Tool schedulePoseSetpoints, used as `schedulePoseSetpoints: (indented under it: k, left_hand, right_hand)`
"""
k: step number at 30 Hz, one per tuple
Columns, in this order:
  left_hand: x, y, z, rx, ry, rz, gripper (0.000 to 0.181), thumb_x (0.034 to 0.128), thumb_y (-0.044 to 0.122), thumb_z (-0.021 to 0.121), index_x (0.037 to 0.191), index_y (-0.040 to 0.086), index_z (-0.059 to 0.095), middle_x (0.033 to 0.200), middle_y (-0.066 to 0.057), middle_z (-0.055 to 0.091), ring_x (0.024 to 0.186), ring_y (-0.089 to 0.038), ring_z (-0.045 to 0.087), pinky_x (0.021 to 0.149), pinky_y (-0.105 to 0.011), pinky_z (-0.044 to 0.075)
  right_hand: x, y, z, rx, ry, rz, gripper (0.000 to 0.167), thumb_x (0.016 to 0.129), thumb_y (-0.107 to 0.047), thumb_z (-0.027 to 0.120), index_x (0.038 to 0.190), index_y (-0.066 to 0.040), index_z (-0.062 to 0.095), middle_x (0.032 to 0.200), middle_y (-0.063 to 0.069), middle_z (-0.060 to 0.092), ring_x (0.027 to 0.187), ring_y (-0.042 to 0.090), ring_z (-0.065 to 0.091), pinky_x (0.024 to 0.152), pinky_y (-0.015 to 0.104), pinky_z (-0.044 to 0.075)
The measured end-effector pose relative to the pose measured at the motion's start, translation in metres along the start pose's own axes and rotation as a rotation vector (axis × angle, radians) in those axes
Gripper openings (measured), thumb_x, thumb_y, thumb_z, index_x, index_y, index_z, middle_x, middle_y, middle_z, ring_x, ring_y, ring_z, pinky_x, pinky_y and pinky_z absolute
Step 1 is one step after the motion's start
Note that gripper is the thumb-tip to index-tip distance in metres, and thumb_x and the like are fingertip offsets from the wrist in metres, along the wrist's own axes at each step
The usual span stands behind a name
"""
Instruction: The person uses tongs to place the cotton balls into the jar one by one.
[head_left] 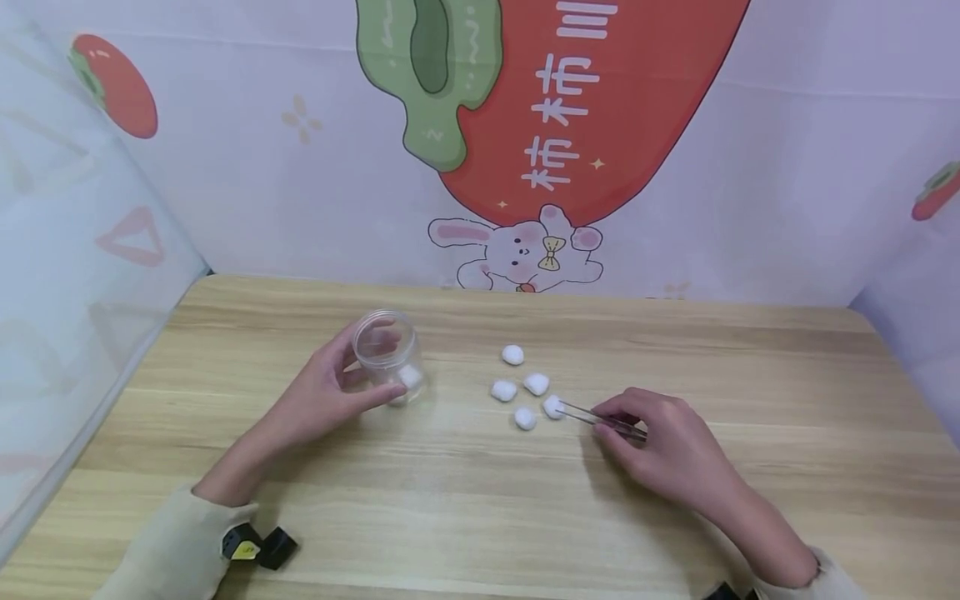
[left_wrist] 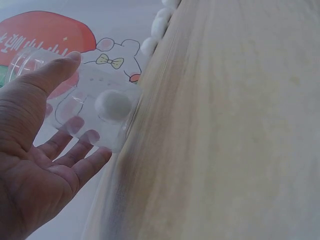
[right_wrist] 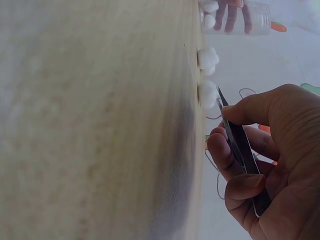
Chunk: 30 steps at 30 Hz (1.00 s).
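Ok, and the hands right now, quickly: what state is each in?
Left hand: holding the clear jar, fingers curled round it.
Right hand: holding tweezers, tips at a white ball.

A beige fabric left sleeve (head_left: 165,550); near its cuff (head_left: 223,512), a black boxy wrist device (head_left: 277,547) with a yellow label (head_left: 246,550).

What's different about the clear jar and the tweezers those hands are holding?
The jar is see-through; the tweezers look dark and metallic.
The jar is wide and round; the tweezers are long and thin.
The jar has at least one white ball inside; the tweezers' tips are at another outside it.
Both are hand-held: jar left, tweezers right.
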<state>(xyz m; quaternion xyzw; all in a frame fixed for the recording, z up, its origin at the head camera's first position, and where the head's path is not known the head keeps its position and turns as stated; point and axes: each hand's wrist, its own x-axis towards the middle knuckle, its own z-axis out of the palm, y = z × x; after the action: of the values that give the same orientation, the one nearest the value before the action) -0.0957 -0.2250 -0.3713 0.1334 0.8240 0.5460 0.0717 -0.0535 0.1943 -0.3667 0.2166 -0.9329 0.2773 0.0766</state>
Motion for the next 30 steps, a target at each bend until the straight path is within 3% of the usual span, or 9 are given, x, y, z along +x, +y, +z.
schedulePoseSetpoints:
  k: [19,30]
  left_hand:
    - [-0.0046,-0.0007,0.0003,-0.004,0.005,-0.004,0.081,0.0878,0.016,0.088,0.156,0.028,0.045,0.149,-0.009,0.062,0.138,-0.029,0.062,0.108,-0.023,0.057]
    - [-0.0005,0.0016,-0.0002,0.011,0.007,0.011,0.079,0.088,0.016,0.088,0.154,0.03,0.047,0.147,-0.007,0.062,0.138,-0.027,0.061,0.112,-0.028,0.056]
  right_hand:
    - [0.0034,-0.0037,0.0034,-0.041,-0.069,0.038,0.017,0.086,-0.01,0.085,0.093,-0.025,0.081,0.086,-0.018,0.074,0.079,-0.004,0.063,0.069,0.024,0.058]
    - [0.0055,-0.0067,0.0022,-0.057,-0.037,0.018,0.018,0.085,-0.008,0.085,0.091,-0.025,0.082,0.081,-0.02,0.071,0.075,-0.005,0.06,0.066,0.022,0.054]
